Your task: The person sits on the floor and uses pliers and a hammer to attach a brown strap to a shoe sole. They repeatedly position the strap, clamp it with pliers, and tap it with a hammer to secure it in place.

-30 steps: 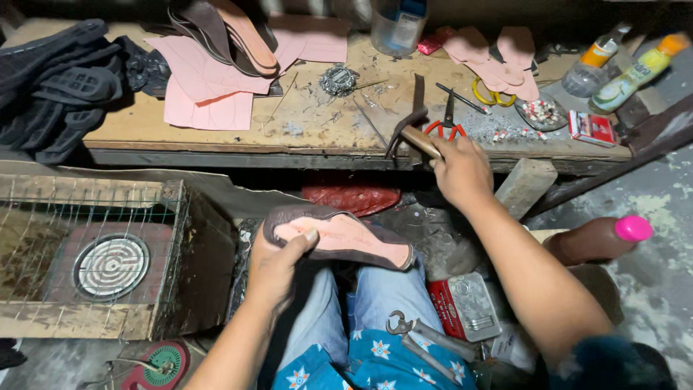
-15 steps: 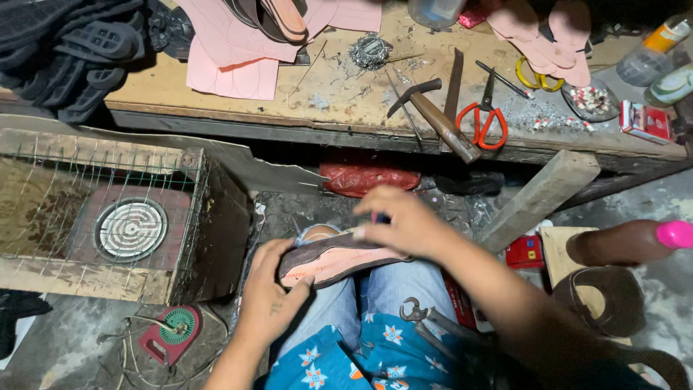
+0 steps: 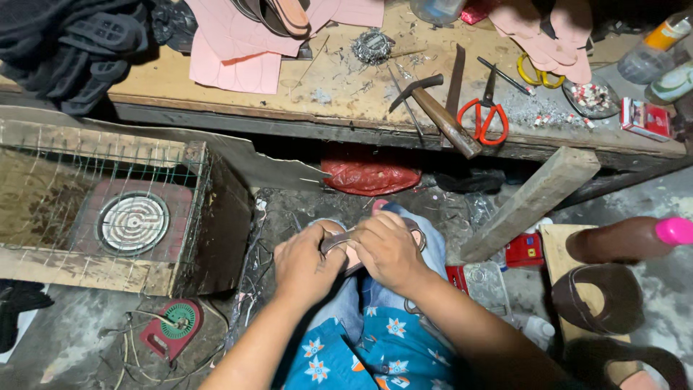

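Observation:
Both my hands press on a pink shoe sole with a dark brown rim [image 3: 349, 250] that rests on my knee. My left hand [image 3: 307, 261] grips its left end, fingers curled over the edge. My right hand [image 3: 390, 249] covers the right part, so most of the sole is hidden. A hammer with a wooden handle [image 3: 442, 114] lies on the wooden bench [image 3: 339, 94] above my knees, apart from both hands.
Red-handled scissors [image 3: 485, 114], a long dark blade [image 3: 455, 68], pink sole cut-outs [image 3: 234, 43] and bottles lie on the bench. A wire-fronted wooden box with a coil heater [image 3: 133, 220] stands at left. A wooden plank [image 3: 530, 202], a red bag [image 3: 369, 173] and brown sandals [image 3: 598, 296] lie around.
My right hand left the hammer on the bench and came down onto the sole. Both hands now close over the sole on my knee. The view has tilted downward.

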Demonstrator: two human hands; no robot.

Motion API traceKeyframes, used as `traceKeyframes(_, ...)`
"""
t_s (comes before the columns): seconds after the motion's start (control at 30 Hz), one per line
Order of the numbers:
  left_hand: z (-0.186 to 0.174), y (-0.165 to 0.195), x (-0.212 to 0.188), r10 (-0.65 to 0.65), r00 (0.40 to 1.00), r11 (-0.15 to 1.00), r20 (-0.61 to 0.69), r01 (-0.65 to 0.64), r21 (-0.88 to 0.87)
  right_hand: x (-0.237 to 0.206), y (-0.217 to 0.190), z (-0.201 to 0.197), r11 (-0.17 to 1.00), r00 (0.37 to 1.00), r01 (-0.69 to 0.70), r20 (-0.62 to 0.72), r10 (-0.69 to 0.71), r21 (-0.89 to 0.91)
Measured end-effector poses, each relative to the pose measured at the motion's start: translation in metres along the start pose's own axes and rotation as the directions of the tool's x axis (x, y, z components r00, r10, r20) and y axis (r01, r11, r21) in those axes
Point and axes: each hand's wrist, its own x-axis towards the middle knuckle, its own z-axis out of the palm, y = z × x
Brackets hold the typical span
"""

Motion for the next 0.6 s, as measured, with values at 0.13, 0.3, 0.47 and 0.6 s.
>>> traceKeyframes(0.13,-0.003,-0.011,-0.012,0.134,0.988,0.991,-0.069,-0.132,0.038,-0.033,-0.025,-0.026,0.978,0.979,-0.203,0.011,0.204,-0.051)
traceKeyframes(0.3,-0.017,-0.013,-0.036,0.155,0.988,0.987,0.021,-0.156,0.027,-0.117,-0.052,-0.07,0.787,0.755,-0.595,0.223,0.616,-0.161)
traceKeyframes(0.47,-0.029,-0.015,-0.038,0.117,0.978,0.99,0.174,-0.129,0.058,-0.146,-0.055,-0.073,0.647,0.602,-0.752,0.272,0.751,-0.126)
traceKeyframes(0.6,-0.032,-0.016,-0.039,0.213,0.975,0.973,0.064,-0.218,0.082,-0.128,-0.054,-0.068,0.73,0.719,-0.683,0.182,0.671,0.008)
